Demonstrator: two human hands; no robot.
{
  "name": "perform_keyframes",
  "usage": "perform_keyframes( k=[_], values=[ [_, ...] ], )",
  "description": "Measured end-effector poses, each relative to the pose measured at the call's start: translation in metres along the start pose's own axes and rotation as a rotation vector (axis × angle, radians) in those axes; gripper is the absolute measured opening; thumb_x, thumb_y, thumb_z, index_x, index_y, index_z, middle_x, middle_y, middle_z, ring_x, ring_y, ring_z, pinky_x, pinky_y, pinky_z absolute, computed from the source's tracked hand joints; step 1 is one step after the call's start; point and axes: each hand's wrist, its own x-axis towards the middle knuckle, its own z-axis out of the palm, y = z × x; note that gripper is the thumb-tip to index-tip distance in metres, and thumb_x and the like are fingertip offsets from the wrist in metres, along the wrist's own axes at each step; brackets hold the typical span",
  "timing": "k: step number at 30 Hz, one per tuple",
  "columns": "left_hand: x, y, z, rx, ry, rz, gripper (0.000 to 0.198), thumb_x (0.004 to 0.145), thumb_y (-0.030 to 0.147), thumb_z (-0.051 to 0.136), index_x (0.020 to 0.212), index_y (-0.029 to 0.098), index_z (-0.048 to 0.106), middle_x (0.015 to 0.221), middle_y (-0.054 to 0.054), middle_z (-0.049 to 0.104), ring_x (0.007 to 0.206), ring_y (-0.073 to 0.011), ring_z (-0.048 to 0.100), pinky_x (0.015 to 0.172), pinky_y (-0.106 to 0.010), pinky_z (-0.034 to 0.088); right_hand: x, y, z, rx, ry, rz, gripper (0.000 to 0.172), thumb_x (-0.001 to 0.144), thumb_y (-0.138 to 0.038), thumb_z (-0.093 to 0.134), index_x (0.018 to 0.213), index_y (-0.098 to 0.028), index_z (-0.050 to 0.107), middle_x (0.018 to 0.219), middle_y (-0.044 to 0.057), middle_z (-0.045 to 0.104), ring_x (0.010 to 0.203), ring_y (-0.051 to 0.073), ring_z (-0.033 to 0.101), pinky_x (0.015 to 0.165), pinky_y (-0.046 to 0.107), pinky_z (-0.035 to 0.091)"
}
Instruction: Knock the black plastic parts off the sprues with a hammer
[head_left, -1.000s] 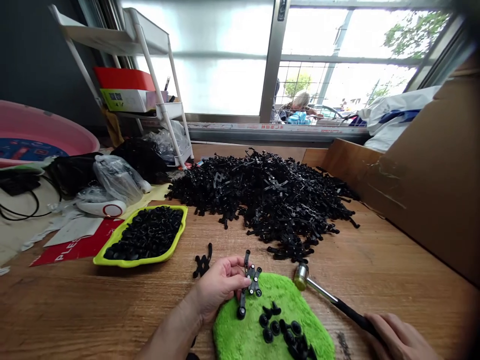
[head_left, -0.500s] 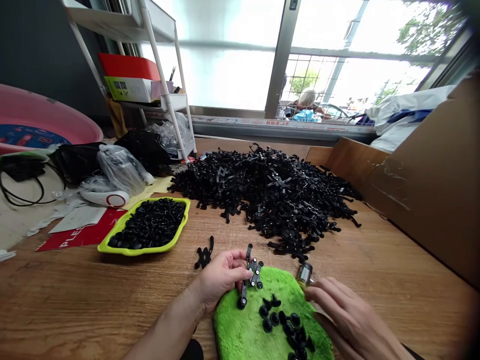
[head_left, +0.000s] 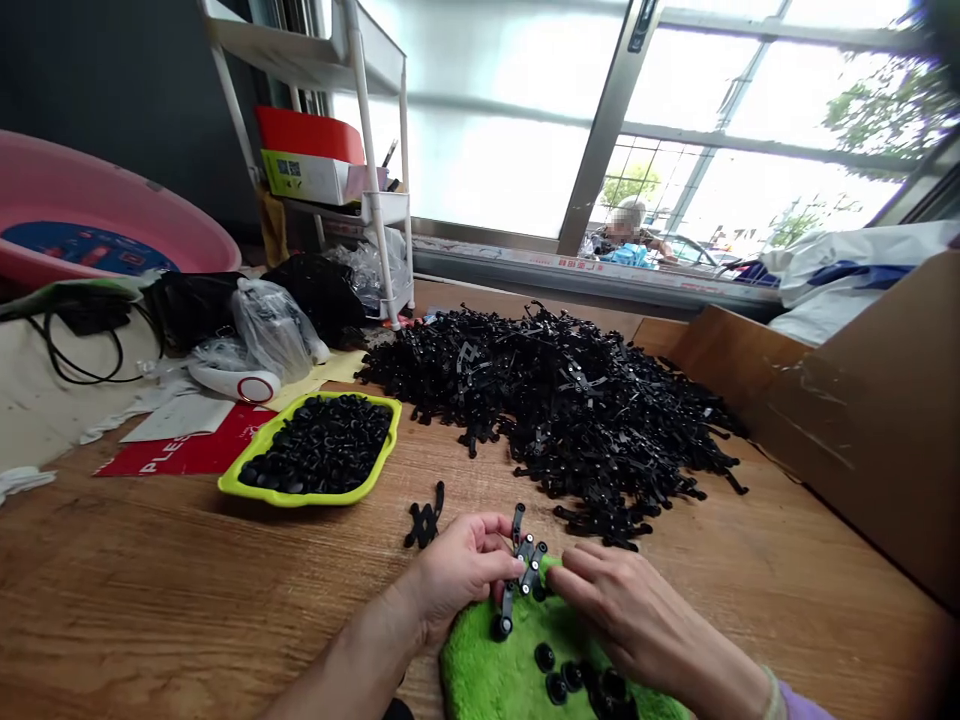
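two hands [head_left: 465,575] — one black frame [head_left: 527,562], one green pad [head_left: 480,650], one lime tray [head_left: 226,483], one heap [head_left: 555,400]

The bracket [head_left: 525,565] is a black plastic X-shaped frame with long arms and small round studs. A cap [head_left: 501,627] is fitted on its lower arm end. The bracket stands tilted above the green mat [head_left: 472,672], held by the left hand [head_left: 461,570], with the right hand [head_left: 622,615] just beside it. Loose black caps [head_left: 544,657] lie on the mat.

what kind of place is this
Probably a small home workshop for assembling parts by hand: a big heap of black plastic frames covers a wooden table, beside a lime-green tray of black round caps and a fuzzy green mat.
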Motion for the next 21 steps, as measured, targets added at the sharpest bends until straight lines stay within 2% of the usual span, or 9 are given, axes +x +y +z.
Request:
perform_keyframes(
  k=[2,5,8,11,15,17,18,19,21],
  values=[
    [0.001,0.0,-0.001,-0.018,0.039,0.015,0.029,0.058,0.018,0.07,0.084,0.013,0.058,0.065,0.0,0.06,0.045,-0.0041,0.043,0.043,-0.017,0.021,0.002,0.0,0.005,-0.039,0.028,0.036,0.015,0.084,-0.008,0.032,0.088,-0.019,0.042,0.08,0.005,0.048,0.069,0.02,0.04,0.058,0.034,0.028],
    [0.003,0.001,-0.002,-0.06,0.101,0.051,0.03,0.058,0.02,0.071,0.083,0.012,0.057,0.063,0.002,0.058,0.045,-0.0034,0.043,0.043,-0.016,0.022,0.0,-0.003,0.01,-0.018,0.041,-0.023,0.012,0.084,-0.011,0.035,0.084,-0.021,0.042,0.08,0.004,0.049,0.069,0.02,0.041,0.061,0.036,0.03],
    [0.004,0.002,-0.003,-0.058,0.126,0.056,0.029,0.061,0.019,0.07,0.085,0.012,0.056,0.059,0.004,0.054,0.042,-0.0017,0.039,0.039,-0.014,0.016,-0.006,-0.004,0.009,0.104,0.068,-0.082,0.008,0.087,-0.017,0.033,0.085,-0.021,0.04,0.082,0.002,0.049,0.071,0.018,0.043,0.064,0.034,0.032],
    [0.003,0.004,-0.003,-0.054,0.121,0.043,0.029,0.062,0.019,0.071,0.085,0.012,0.055,0.059,0.004,0.054,0.041,-0.0007,0.038,0.037,-0.014,0.014,-0.018,0.002,0.005,0.241,0.157,-0.036,0.01,0.092,-0.021,0.028,0.092,-0.021,0.037,0.08,0.001,0.047,0.07,0.017,0.043,0.064,0.032,0.034],
    [0.001,0.004,-0.002,-0.047,0.1,0.027,0.032,0.06,0.022,0.074,0.085,0.011,0.057,0.059,0.004,0.056,0.039,-0.0002,0.038,0.036,-0.013,0.015,-0.062,0.024,0.016,0.339,0.336,0.195,0.013,0.095,-0.026,0.026,0.101,-0.023,0.038,0.082,0.001,0.049,0.072,0.017,0.05,0.063,0.029,0.039],
    [0.001,0.002,-0.002,-0.034,0.085,0.025,0.034,0.06,0.022,0.074,0.087,0.011,0.057,0.06,0.002,0.057,0.04,-0.0001,0.037,0.036,-0.013,0.016,-0.098,0.039,0.039,0.303,0.428,0.419,0.021,0.096,-0.028,0.028,0.114,-0.022,0.036,0.101,0.007,0.053,0.09,0.02,0.054,0.07,0.03,0.042],
    [0.001,0.001,-0.001,-0.027,0.08,0.028,0.034,0.061,0.021,0.074,0.089,0.011,0.058,0.061,0.002,0.058,0.04,0.0001,0.036,0.036,-0.013,0.015,-0.118,0.046,0.053,0.182,0.457,0.542,0.022,0.095,-0.032,0.031,0.115,-0.025,0.038,0.107,0.006,0.054,0.094,0.021,0.055,0.07,0.029,0.044],
    [0.0,0.001,0.0,-0.021,0.078,0.03,0.034,0.061,0.021,0.074,0.089,0.01,0.058,0.061,0.002,0.058,0.039,0.0003,0.035,0.036,-0.013,0.014,-0.137,0.051,0.068,0.063,0.43,0.627,0.026,0.094,-0.035,0.033,0.117,-0.026,0.039,0.111,0.008,0.054,0.099,0.023,0.054,0.072,0.031,0.046],
    [0.0,-0.001,0.002,-0.019,0.08,0.03,0.033,0.061,0.021,0.073,0.089,0.011,0.058,0.059,0.002,0.058,0.039,0.0003,0.035,0.036,-0.012,0.016,-0.166,0.055,0.092,-0.143,0.47,0.667,0.029,0.092,-0.039,0.033,0.113,-0.023,0.046,0.106,0.01,0.058,0.094,0.028,0.057,0.068,0.037,0.049]
  ],
)
